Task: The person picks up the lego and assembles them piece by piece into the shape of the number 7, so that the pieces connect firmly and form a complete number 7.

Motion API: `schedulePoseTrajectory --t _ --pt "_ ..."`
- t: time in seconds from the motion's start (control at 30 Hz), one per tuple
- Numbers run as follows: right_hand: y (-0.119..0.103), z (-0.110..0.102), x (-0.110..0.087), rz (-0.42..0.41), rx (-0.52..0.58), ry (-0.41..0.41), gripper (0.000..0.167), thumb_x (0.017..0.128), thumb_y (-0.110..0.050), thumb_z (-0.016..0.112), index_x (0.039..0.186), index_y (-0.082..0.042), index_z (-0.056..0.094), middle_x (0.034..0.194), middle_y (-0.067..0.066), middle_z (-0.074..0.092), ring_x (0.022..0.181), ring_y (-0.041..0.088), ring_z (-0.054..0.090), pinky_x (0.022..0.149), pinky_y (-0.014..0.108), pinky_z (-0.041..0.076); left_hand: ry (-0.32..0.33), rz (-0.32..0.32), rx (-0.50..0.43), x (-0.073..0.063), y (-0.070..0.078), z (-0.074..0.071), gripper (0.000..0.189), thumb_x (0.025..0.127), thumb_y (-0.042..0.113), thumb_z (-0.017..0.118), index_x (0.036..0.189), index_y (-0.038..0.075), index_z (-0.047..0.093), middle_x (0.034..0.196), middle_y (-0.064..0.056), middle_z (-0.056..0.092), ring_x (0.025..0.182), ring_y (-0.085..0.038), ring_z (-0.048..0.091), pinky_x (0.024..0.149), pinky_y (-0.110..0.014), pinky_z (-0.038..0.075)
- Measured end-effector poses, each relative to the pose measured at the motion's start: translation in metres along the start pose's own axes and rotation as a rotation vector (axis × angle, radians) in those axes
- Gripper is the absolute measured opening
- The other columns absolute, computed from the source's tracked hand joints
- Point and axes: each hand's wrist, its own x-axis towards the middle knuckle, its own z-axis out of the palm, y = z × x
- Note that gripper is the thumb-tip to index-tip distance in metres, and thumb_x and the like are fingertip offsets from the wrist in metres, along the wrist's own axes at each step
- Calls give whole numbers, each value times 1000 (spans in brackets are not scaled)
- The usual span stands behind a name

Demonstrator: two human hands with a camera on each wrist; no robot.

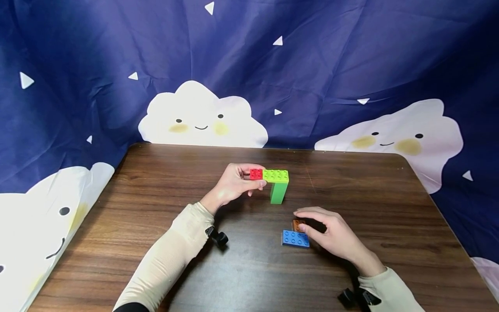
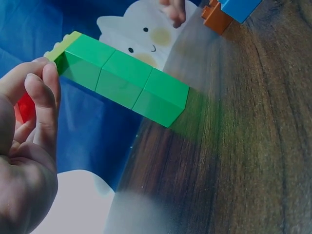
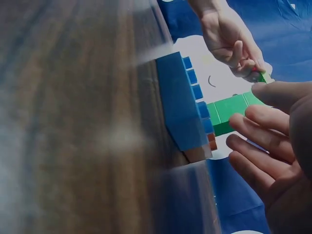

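In the head view a column of green bricks (image 1: 278, 193) stands upright with a lime-green brick (image 1: 275, 175) across its top, overhanging to the left. My left hand (image 1: 238, 183) pinches a small red brick (image 1: 256, 174) against the lime brick's left end; whether the two are joined cannot be seen. The left wrist view shows three stacked green bricks (image 2: 124, 78) beside the fingers. My right hand (image 1: 331, 229) hovers over an orange brick (image 1: 297, 224), its fingers loosely bent and apart from it in the right wrist view. A blue brick (image 1: 295, 238) lies against the orange one.
Everything stands on a dark wooden table (image 1: 390, 208). Behind it hangs a navy cloth (image 1: 304, 78) printed with white clouds and triangles. Black camera mounts (image 1: 217, 237) are strapped to both wrists.
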Motion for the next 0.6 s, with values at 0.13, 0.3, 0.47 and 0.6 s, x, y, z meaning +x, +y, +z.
schedulePoseTrajectory --t 0.13,0.3,0.47,0.6 --pt "1 3 -6 -34 17 -35 38 91 -6 85 128 -13 79 131 4 78 124 18 72 108 3 42 5 -5 0 0 0 0 40 89 -6 81 128 -8 72 91 -13 82 76 -26 76 52 -22 53" --pt "1 7 -10 -108 24 -72 43 89 -8 87 131 -13 77 135 9 76 127 22 71 111 4 40 6 -4 2 0 0 0 40 89 -6 81 128 -8 72 90 -12 82 76 -25 76 52 -22 52" --pt "0 9 -11 -155 5 -91 49 87 -10 90 133 -12 76 137 11 75 128 27 71 114 4 37 8 -11 -1 0 0 1 39 89 -7 81 128 -7 72 90 -12 82 77 -27 75 52 -23 52" --pt "-2 10 -12 -152 -35 -103 53 84 -13 93 134 -12 75 141 12 73 130 28 69 115 3 35 9 -10 1 0 0 1 39 90 -7 80 128 -7 72 89 -11 81 77 -28 75 52 -23 52"
